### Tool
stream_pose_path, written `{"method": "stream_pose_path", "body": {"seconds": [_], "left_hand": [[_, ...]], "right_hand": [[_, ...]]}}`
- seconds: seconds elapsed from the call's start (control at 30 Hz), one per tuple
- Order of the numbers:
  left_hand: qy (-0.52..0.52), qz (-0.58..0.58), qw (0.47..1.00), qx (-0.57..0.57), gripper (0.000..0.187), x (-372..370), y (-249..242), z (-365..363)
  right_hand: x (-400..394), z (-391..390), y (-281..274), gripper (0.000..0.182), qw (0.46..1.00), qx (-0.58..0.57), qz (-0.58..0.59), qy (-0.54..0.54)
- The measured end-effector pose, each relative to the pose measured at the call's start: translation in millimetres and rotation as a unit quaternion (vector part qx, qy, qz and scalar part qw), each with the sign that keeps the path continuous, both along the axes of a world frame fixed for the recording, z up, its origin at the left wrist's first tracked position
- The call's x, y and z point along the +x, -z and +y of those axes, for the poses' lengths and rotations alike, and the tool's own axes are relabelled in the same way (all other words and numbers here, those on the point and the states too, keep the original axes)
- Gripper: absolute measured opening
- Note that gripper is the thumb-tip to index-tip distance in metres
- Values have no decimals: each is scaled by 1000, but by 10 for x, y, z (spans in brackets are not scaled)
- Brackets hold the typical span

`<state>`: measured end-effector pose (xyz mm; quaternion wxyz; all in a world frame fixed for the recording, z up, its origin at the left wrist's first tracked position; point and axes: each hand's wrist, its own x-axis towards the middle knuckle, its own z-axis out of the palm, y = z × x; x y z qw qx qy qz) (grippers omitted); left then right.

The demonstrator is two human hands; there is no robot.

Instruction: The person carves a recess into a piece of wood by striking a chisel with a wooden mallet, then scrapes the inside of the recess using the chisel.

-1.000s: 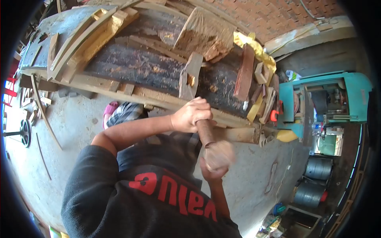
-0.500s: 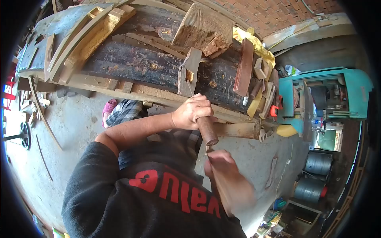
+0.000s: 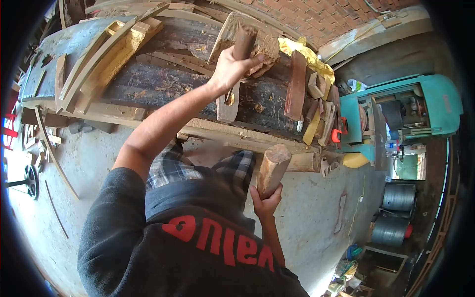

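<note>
Left hand (image 3: 229, 70): grip round handle (image 3: 244, 42), 12 o'clock. Right hand (image 3: 266, 202): grip round wooden block (image 3: 273, 171); seat your fingers low.

Left hand (image 3: 230, 69) raised over the workbench (image 3: 163, 81), right hand (image 3: 267, 202) short of its near edge.
The left arm (image 3: 170, 116) reaches out bare from above the elbow, its elbow slightly bent and short of the workbench, hand closed with thumb pointing right; the right forearm (image 3: 273, 240) points toward the workbench, fingers and thumb curled in a grip.
</note>
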<state>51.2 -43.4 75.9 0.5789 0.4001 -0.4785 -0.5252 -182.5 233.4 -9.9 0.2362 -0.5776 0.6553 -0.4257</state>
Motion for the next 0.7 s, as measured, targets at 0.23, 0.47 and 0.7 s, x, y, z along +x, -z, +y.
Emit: {"method": "stream_pose_path", "body": {"seconds": [0.23,0.47,0.7], "left_hand": [[103,-154,929,-319,33,-111,437,804],[191,-198,821,-500,33,-244,871,938],[167,-146,877,-427,36,-194,624,938]], "right_hand": [[41,-2,-24,60,1000,-3,-13,9],[94,-62,-162,60,996,-63,-58,4],[148,-13,-321,56,990,-85,-111,27]]}}
